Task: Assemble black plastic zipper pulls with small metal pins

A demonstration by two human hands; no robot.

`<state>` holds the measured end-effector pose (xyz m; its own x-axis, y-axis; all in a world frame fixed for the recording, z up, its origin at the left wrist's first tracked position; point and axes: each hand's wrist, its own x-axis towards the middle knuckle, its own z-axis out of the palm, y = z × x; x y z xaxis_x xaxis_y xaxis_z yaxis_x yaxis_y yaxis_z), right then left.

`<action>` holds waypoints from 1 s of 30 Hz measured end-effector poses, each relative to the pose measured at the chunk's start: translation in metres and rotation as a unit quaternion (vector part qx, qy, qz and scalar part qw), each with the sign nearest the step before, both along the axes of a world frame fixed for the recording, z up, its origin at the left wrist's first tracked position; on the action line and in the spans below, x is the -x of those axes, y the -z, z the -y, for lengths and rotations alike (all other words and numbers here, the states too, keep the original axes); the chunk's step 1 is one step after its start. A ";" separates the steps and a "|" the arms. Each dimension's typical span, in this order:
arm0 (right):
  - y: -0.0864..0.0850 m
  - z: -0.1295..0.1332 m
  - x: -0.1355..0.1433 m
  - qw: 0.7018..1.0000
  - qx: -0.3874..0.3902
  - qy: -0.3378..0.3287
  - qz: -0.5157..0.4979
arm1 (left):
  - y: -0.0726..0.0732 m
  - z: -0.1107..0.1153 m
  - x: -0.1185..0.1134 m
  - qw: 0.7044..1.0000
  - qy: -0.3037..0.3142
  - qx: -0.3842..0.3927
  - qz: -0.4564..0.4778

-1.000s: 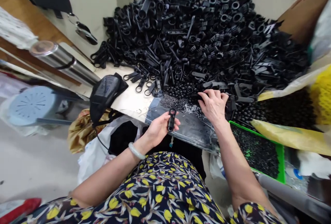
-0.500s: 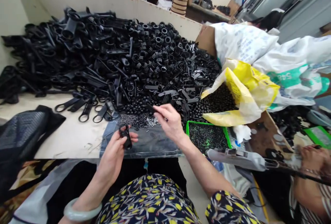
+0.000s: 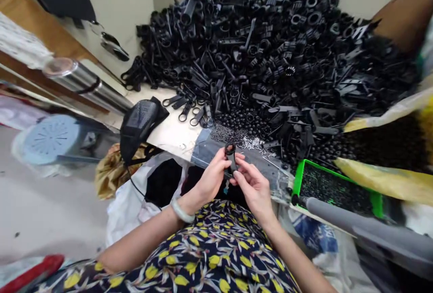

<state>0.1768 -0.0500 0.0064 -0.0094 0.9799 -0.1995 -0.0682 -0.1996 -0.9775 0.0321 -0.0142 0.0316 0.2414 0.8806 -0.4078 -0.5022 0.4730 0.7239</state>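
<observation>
A black plastic handle part with a ring at its top end (image 3: pixel 231 152) is held upright over the table's front edge. My left hand (image 3: pixel 214 173) is closed round its left side, thumb across the front. My right hand (image 3: pixel 254 188) pinches the lower end from the right, fingers curled behind. Whether a smaller piece lies under the right fingertips is hidden. Just beyond the hands lie small silver pins (image 3: pixel 253 143) and black beads (image 3: pixel 248 121) on a dark mat (image 3: pixel 211 148).
A large heap of black plastic parts (image 3: pixel 237 49) covers the back. Several ring-ended handles (image 3: pixel 189 105) lie at its left front, near a black mesh bag (image 3: pixel 144 119). At right are a green tray (image 3: pixel 299 180) and a grey power tool (image 3: pixel 338 214). A steel flask (image 3: pixel 89 83) stands left.
The view has swung left. My right hand has come from the heap's front edge, where it held a thin black piece, to the handle part in my left hand.
</observation>
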 end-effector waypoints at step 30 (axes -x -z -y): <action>-0.014 -0.020 -0.008 0.993 0.044 -0.104 -0.024 | 0.000 0.017 0.028 0.932 0.213 -0.171 -0.238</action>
<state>0.1846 -0.0305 0.0205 -0.2217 0.9346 -0.2781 -0.0628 -0.2983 -0.9524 0.0044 -0.0316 0.0320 0.4618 0.8445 -0.2714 0.0953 0.2569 0.9617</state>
